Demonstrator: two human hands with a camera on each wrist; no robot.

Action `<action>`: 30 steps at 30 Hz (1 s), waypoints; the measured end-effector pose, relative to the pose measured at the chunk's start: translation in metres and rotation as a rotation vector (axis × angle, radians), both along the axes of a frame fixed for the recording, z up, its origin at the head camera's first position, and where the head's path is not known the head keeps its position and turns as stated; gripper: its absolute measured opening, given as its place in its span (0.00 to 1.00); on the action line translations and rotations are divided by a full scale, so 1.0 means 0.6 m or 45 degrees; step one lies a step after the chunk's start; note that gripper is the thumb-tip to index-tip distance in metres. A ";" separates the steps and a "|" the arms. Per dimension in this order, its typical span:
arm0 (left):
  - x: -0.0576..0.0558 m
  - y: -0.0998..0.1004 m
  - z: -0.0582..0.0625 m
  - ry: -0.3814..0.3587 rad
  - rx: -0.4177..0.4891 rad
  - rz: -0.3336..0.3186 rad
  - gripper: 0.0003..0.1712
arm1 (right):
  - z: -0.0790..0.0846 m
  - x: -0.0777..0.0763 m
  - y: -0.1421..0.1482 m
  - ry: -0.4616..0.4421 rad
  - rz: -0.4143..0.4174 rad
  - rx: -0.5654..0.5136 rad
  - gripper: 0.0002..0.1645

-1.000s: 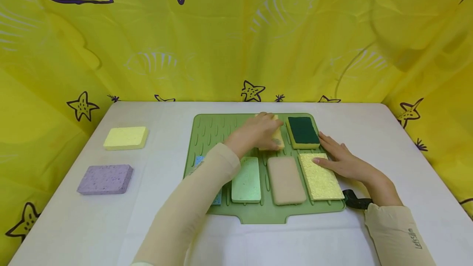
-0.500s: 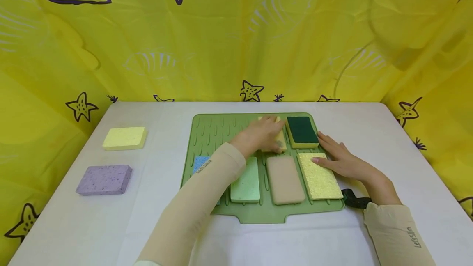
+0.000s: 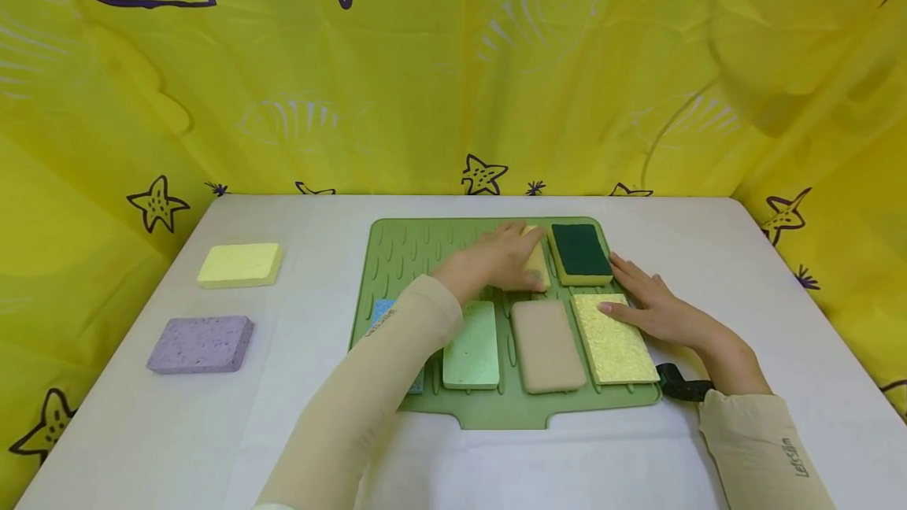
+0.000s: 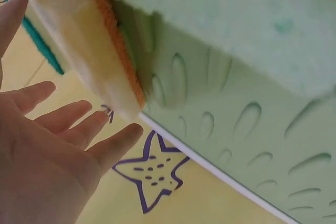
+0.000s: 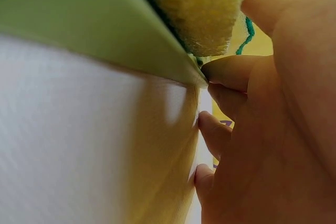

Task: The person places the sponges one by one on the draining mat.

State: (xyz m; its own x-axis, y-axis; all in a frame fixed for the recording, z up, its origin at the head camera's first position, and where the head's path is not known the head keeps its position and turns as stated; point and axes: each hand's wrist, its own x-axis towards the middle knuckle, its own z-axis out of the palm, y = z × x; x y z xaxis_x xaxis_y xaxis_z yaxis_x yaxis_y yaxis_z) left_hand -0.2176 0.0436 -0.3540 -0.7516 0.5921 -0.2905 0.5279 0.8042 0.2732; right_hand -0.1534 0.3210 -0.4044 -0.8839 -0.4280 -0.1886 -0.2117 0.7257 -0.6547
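Note:
My left hand [image 3: 496, 258] reaches across the green draining mat [image 3: 501, 409] to a pale yellow sponge [image 3: 537, 262] in its back row. Thumb and fingers lie at the sponge's near and far ends, partly covering it. In the left wrist view this sponge [image 4: 84, 40] shows an orange-brown layer on one face; the fingers look straight and spread. At the mat's right edge my right hand [image 3: 669, 317] rests with extended fingers, close to a yellow sponge with a dark green scouring face [image 3: 581, 253]. Its thumb lies on a speckled yellow sponge [image 3: 615, 341].
A beige sponge [image 3: 549, 346], a mint green sponge [image 3: 472, 346] and a partly hidden blue sponge [image 3: 383, 309] lie along the mat's front. Left of the mat, a light yellow sponge [image 3: 241, 264] and a purple sponge [image 3: 201, 345] sit on the white table [image 3: 283, 415].
The pale yellow sponge under my left hand has shifted slightly right, toward the green-faced one. My left hand has since drawn back a little to the left. The right hand stays in place.

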 end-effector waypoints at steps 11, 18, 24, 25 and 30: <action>-0.004 -0.048 0.025 0.103 0.089 0.059 0.54 | 0.002 0.000 -0.001 0.001 0.000 0.012 0.53; 0.005 -0.084 0.032 0.163 0.146 0.103 0.52 | 0.003 0.001 -0.001 -0.008 -0.001 0.006 0.53; 0.013 -0.113 0.037 0.200 0.187 0.173 0.53 | 0.005 0.001 -0.001 -0.008 -0.001 -0.003 0.53; 0.014 -0.117 0.037 0.207 0.191 0.180 0.53 | 0.005 0.001 -0.001 -0.009 -0.002 -0.003 0.53; 0.021 -0.135 0.040 0.267 0.176 0.198 0.54 | 0.005 0.002 -0.002 -0.010 -0.007 0.003 0.53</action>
State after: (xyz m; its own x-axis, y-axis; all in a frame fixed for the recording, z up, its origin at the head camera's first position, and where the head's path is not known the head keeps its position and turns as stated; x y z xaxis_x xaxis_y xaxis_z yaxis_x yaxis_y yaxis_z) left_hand -0.2049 -0.0375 -0.3301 -0.8715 0.4885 -0.0440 0.4579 0.8424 0.2840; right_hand -0.1521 0.3198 -0.4014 -0.8846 -0.4229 -0.1966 -0.2026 0.7282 -0.6548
